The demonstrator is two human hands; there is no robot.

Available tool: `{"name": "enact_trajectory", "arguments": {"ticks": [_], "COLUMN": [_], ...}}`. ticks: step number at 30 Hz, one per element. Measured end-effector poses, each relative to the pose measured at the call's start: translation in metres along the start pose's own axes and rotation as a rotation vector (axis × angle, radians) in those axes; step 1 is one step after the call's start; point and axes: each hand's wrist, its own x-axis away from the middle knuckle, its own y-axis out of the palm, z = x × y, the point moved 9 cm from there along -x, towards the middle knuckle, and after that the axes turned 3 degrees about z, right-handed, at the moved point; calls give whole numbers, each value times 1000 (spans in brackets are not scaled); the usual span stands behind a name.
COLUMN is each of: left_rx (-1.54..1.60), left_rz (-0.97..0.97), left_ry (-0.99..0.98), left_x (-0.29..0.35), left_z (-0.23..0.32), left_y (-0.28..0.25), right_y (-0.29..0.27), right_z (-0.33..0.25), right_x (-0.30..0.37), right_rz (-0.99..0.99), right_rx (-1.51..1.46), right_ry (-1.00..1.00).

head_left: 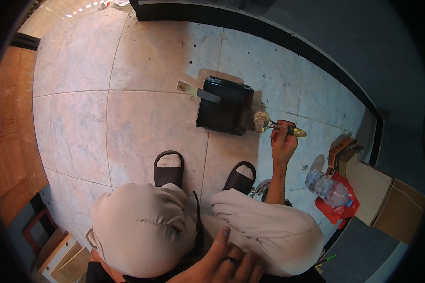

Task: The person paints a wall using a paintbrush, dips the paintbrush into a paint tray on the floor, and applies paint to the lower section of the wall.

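On the tiled floor (75, 137) ahead of my feet sits a black, roughly square container (222, 127), dark inside. My right hand (282, 141) is closed round the handle of a flat paintbrush (264, 121), handle black and yellow; bristles point left, at the container's right edge. Can't tell if they touch what's inside. A flat tool (189, 88) lies across the left rim, pale end sticking out, dark end inside. My left hand (217, 264) is low, over my lap by my right leg, thumb stretched away from bent fingers, ring on one; palm hidden, so can't tell if it holds anything.

Dark slides (169, 175) on my feet, light trousers (141, 231) on bent legs. Right side: clear plastic bottle (328, 187) lying on a red bag (352, 188), box (343, 152) just beyond it. Wooden panel (14, 127) at far left. Dark specks on tiles near the container.
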Motion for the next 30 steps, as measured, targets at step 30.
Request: {"name": "enact_trajectory", "arguments": {"ticks": [30], "left_rx": [-1], "left_rz": [257], "left_ry": [137], "left_x": [25], "left_z": [16], "left_y": [46], "right_y": [5], "right_z": [-51], "right_x": [-21], "right_rz": [49], "right_rx": [-111], "right_ry": [-10]}}
